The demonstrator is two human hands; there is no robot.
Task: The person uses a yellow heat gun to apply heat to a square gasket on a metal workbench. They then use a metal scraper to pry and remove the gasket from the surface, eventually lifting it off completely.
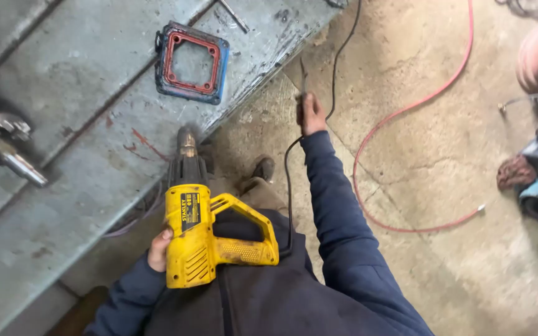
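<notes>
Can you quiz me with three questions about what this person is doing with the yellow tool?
1. True or false: the left hand holds the yellow heat gun by its body, not by the loop handle.
2. What does the right hand hold? A) the red hose B) the black cord C) the square frame
3. Fill in: the square frame with the red gasket lies on the grey metal ____.

Key
1. True: the hand wraps the body from the side.
2. B: the cord runs through the raised hand; the red hose lies apart on the concrete floor.
3. Workbench.
</notes>
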